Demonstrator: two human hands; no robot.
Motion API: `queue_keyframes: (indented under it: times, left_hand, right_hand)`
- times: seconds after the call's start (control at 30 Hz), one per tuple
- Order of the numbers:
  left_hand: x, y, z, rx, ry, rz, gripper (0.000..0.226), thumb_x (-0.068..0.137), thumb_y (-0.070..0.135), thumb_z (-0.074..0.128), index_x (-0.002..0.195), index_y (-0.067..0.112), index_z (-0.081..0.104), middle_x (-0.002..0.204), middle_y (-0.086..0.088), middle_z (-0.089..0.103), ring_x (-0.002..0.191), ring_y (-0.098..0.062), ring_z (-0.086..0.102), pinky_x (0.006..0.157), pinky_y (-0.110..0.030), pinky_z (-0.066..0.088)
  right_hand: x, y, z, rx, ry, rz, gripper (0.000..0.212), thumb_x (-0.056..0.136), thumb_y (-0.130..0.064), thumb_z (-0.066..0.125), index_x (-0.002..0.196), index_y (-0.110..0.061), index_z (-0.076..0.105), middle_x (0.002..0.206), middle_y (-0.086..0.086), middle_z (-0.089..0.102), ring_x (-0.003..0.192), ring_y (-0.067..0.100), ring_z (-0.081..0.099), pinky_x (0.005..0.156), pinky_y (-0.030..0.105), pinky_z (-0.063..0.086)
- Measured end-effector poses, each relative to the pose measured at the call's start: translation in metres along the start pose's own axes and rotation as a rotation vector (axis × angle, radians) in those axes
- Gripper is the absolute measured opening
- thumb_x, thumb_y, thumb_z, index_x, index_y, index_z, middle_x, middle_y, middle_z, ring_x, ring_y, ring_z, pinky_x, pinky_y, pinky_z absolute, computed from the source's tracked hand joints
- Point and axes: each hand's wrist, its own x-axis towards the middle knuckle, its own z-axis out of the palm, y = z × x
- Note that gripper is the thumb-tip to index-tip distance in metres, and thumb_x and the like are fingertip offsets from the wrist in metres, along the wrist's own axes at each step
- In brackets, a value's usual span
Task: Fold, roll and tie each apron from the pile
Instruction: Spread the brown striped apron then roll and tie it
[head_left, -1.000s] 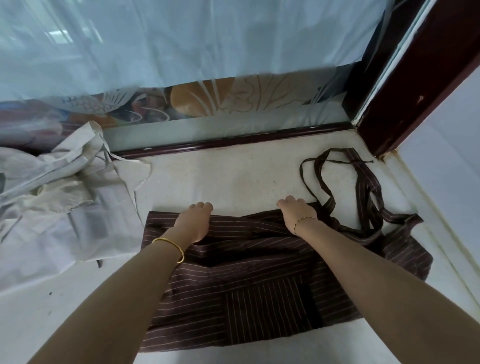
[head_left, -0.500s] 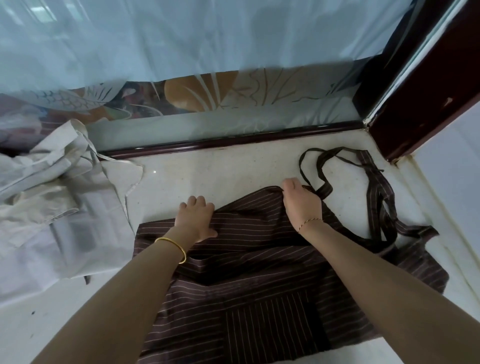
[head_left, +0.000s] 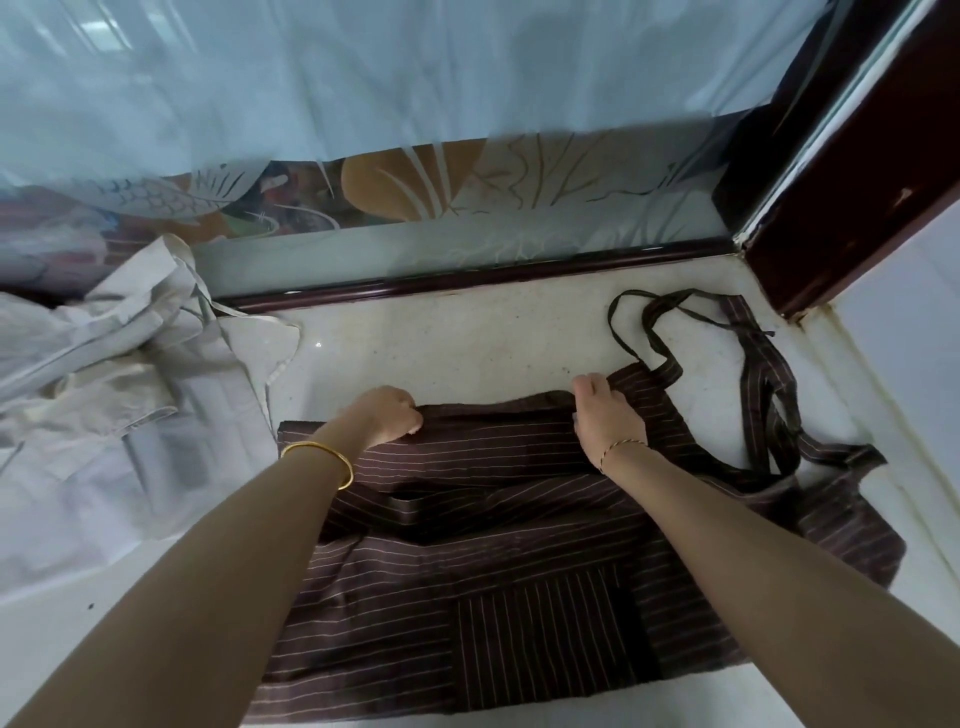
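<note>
The brown striped apron (head_left: 519, 561) lies spread on the pale stone floor (head_left: 441, 343), its far edge folded over towards me and its near edge reaching the bottom of the view. My left hand (head_left: 387, 415) sits at the left end of that far fold with the fingers curled down onto the cloth, gripping the edge. My right hand (head_left: 605, 415) sits further right on the same fold; its fingers bend over the edge and pinch the fabric. Both forearms cross over the apron body. The apron's straps (head_left: 758, 395) trail loose on the floor towards the far right corner, looped and partly overlapping, just beside the dark wooden door frame (head_left: 852, 197). A patch pocket (head_left: 540, 623) with stripes running the other way shows on the near part of the apron. A heap of pale cream cloth (head_left: 104, 395) lies at the left edge of the floor, its nearest corner just beside the apron's left end. A gold bangle (head_left: 324, 457) rings my left wrist and a thin bracelet (head_left: 621, 449) my right. A frosted glass panel (head_left: 467, 192) with a fish pattern stands along the far edge of the floor.
</note>
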Motion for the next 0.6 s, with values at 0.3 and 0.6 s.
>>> queue_keyframes:
  times: [0.3, 0.6]
  left_hand:
    - [-0.004, -0.001, 0.001, 0.241, 0.732, 0.188, 0.011, 0.093, 0.010, 0.049, 0.101, 0.008, 0.057, 0.106, -0.011, 0.052, 0.089, -0.027, 0.051, 0.071, -0.036, 0.048]
    - [-0.014, -0.031, 0.051, 0.483, 0.048, 0.030, 0.066, 0.087, 0.042, 0.062, 0.138, 0.015, 0.029, 0.139, -0.013, 0.034, 0.129, -0.034, 0.033, 0.102, -0.046, 0.040]
  right_hand:
    - [-0.028, -0.014, 0.006, -0.043, 0.123, -0.110, 0.039, 0.094, -0.026, 0.052, 0.130, -0.013, 0.045, 0.146, 0.012, 0.032, 0.122, 0.027, 0.044, 0.096, 0.035, 0.044]
    - [-0.041, -0.017, 0.016, -0.130, -0.206, -0.150, 0.062, 0.089, -0.041, 0.058, 0.141, -0.019, 0.032, 0.154, 0.005, 0.018, 0.141, 0.028, 0.018, 0.108, 0.048, 0.034]
